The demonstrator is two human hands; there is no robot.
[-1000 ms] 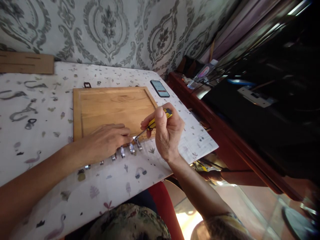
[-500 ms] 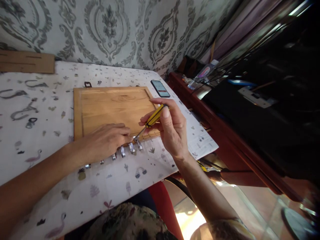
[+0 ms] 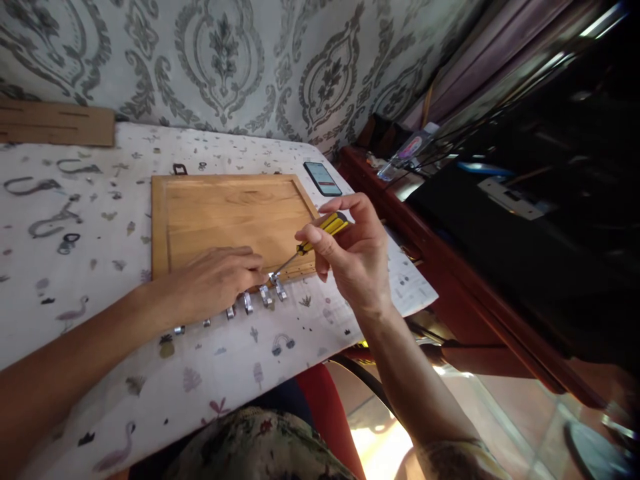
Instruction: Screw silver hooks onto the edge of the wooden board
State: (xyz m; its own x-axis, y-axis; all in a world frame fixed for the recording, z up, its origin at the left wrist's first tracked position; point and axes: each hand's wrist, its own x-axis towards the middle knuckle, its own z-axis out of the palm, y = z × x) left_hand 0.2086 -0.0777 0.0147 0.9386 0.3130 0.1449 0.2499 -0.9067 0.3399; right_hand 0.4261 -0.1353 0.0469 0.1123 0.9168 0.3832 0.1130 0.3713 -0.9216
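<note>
A wooden board [image 3: 225, 207] with a raised frame lies flat on the patterned tablecloth. Several shiny metal hooks [image 3: 249, 303] line its near edge. My left hand [image 3: 220, 277] rests over that edge, its fingers closed at the hook by the screwdriver tip; the fingertips are partly hidden. In my right hand [image 3: 357, 257] is a screwdriver [image 3: 323, 233] with a yellow and black handle, held between thumb and fingers. Its shaft slants down to the left, with the tip at a hook near the right part of the edge.
A phone [image 3: 323, 179] with a lit screen lies past the board's right corner. Cardboard [image 3: 57, 123] sits at the back left against the patterned wall. A plastic bottle [image 3: 407, 152] lies on the dark red furniture [image 3: 430, 247] to the right.
My right hand has shifted slightly right and turned on the screwdriver handle, its thumb now farther left. The left hand stays in place at the edge.
</note>
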